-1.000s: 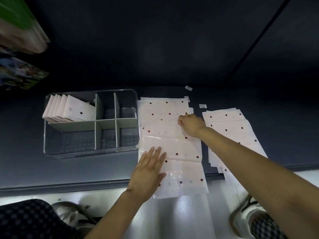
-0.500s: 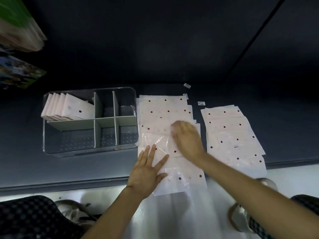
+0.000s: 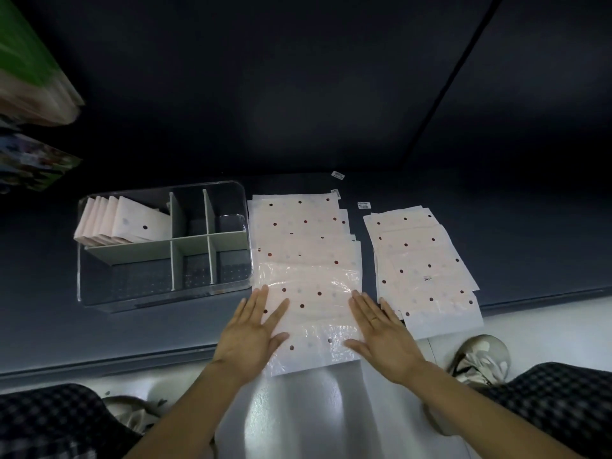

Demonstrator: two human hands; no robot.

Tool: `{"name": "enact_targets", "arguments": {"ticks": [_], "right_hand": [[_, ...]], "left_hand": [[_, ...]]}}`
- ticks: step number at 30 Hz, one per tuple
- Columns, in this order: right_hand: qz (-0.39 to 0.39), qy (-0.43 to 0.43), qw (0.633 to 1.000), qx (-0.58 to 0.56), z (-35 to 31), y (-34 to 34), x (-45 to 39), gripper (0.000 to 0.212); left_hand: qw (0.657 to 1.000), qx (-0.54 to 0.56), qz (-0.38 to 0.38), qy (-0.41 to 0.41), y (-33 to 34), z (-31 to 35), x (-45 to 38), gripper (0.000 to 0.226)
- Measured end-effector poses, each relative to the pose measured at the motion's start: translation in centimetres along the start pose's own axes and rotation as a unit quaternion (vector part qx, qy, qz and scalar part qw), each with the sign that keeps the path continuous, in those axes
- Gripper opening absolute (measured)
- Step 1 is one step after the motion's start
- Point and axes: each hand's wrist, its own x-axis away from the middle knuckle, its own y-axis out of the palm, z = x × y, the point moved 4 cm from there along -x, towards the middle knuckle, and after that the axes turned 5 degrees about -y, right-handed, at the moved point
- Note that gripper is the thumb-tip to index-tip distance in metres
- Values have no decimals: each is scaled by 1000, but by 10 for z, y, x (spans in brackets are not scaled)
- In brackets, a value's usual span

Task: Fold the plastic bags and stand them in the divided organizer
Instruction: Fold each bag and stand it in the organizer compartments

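**Both hands flat on the top bag, ready for the first fold**

The step in hand looks like smoothing and squaring the top plastic bag [image 3: 306, 293] before folding it. The left hand [image 3: 253, 329] lies flat on its left edge and the right hand [image 3: 381, 329] flat on its right edge, fingers straight and spread. Neither hand has a grip on anything; both only press the film down. The bag lies on the near end of the middle stack of bags [image 3: 299, 226], its near edge hanging past the front of the dark tabletop [image 3: 149, 332].

The next move probably calls for one hand to pinch an edge or corner and carry it over while the other pins the bag. The film is thin, glossy and wrinkled, so it is likely to slide on the bags below or spring back unless the crease is pressed firmly.

The divided organizer [image 3: 162, 293] stands just left of the stack, close to touching it. Several folded bags [image 3: 122, 220] stand leaning in its far-left compartment. The other compartments look empty, though the clear walls make that hard to judge.

A second stack of bags [image 3: 420, 260], fanned out, lies just to the right, very near the right hand's fingers; a careless sweep could disturb it. Small labels [image 3: 363, 205] lie on the tabletop beyond the stacks. Nothing blocks the short path from the bag to the organizer. A shoe [image 3: 480, 359] shows on the floor below.
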Motion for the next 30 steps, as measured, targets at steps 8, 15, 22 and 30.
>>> {"name": "enact_targets", "arguments": {"ticks": [8, 15, 22, 30], "right_hand": [[193, 37, 977, -87, -9, -36, -11, 46], [215, 304, 813, -447, 22, -43, -64, 50], [187, 398, 722, -535, 54, -43, -95, 25], [147, 405, 735, -524, 61, -39, -100, 32]], "left_hand": [[999, 28, 1, -40, -2, -8, 11, 89], [999, 6, 0, -50, -11, 4, 5, 84], [999, -4, 19, -34, -11, 14, -2, 72], [1000, 3, 17, -9, -3, 24, -8, 64]]}}
